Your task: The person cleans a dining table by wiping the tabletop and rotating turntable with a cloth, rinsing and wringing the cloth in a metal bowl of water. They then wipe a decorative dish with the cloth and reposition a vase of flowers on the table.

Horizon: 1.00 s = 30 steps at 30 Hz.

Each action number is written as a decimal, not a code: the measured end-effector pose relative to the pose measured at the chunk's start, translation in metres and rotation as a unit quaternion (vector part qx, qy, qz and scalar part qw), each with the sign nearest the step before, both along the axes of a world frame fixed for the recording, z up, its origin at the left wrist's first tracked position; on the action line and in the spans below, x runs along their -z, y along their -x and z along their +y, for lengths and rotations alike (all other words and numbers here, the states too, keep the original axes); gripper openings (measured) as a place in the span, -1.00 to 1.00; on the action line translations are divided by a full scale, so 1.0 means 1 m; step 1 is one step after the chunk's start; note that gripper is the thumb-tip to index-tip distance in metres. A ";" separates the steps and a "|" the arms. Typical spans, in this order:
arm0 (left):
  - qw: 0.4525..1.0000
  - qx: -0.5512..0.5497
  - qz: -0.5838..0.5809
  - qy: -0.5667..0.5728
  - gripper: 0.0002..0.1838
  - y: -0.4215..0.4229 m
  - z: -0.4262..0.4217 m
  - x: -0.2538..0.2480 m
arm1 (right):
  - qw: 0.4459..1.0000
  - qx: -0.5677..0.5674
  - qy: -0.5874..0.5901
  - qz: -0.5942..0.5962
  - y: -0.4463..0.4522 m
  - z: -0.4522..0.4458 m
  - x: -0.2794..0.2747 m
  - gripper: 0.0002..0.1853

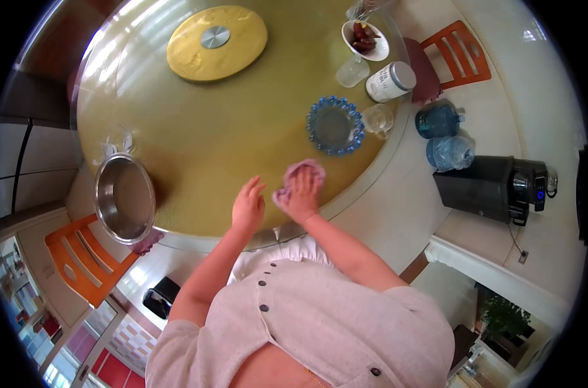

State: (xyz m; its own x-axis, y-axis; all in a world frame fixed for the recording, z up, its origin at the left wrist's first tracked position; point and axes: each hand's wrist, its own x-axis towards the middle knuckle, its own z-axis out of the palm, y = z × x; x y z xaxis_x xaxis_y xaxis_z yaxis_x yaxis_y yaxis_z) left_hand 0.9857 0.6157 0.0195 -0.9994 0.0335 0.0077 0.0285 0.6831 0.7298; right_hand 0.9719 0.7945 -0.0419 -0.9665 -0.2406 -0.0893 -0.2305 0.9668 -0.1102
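Note:
My right hand point(301, 196) presses a pink cloth point(309, 167) flat against the glass-topped round table point(223, 142), near its front edge. The fingers lie spread over the cloth, which shows around them. To its left, my left hand point(248, 204) is just over the tabletop with its fingers apart and nothing in it. Beyond the cloth sits a glass dish point(334, 126) with a blue beaded rim. Beside that dish is a clear glass cup point(378, 119).
A metal basin point(125, 199) stands at the left edge. At the right are a white canister point(391, 82), a clear cup point(352, 71) and a white bowl point(382, 50) of dark red food. A gold turntable point(245, 39) lies far back. Orange chairs point(459, 55) flank the table.

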 end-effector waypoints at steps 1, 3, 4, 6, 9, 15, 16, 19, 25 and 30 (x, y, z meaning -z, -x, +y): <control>1.000 0.016 -0.002 -0.005 -0.68 0.003 0.012 0.000 | 1.000 -0.019 0.001 -0.014 0.004 -0.006 -0.002 -0.22; 0.999 0.044 -0.025 -0.008 -0.62 0.007 0.032 0.000 | 0.991 -0.136 0.006 -0.012 0.014 -0.011 -0.003 -0.24; 0.999 0.042 -0.022 -0.005 -0.62 0.010 0.041 0.000 | 0.972 -0.235 0.010 0.004 0.021 -0.009 -0.003 -0.26; 0.994 0.058 -0.097 0.008 -0.50 0.008 0.058 -0.001 | 0.957 -0.273 0.099 -0.022 0.037 0.021 -0.006 -0.28; 0.985 0.129 -0.113 0.025 -0.33 0.007 0.090 0.011 | 0.932 -0.333 0.105 -0.097 0.055 0.074 -0.018 -0.20; 0.983 0.145 -0.105 0.037 -0.27 0.020 0.166 0.010 | 0.908 -0.390 0.090 -0.123 0.085 0.148 -0.029 -0.23; 0.981 0.151 -0.110 0.047 -0.28 0.022 0.171 0.012 | 0.904 -0.398 0.091 -0.125 0.090 0.156 -0.027 -0.23; 0.980 0.151 -0.115 0.060 -0.29 0.028 0.186 0.015 | 0.895 -0.410 0.121 -0.125 0.097 0.175 -0.018 -0.26; 0.978 0.162 -0.131 0.017 -0.33 0.041 0.207 0.006 | 0.889 -0.430 0.108 -0.113 0.106 0.206 -0.019 -0.28; 0.982 0.133 -0.132 -0.035 -0.42 0.053 0.194 0.004 | 0.924 -0.335 0.114 -0.144 0.096 0.182 -0.026 -0.30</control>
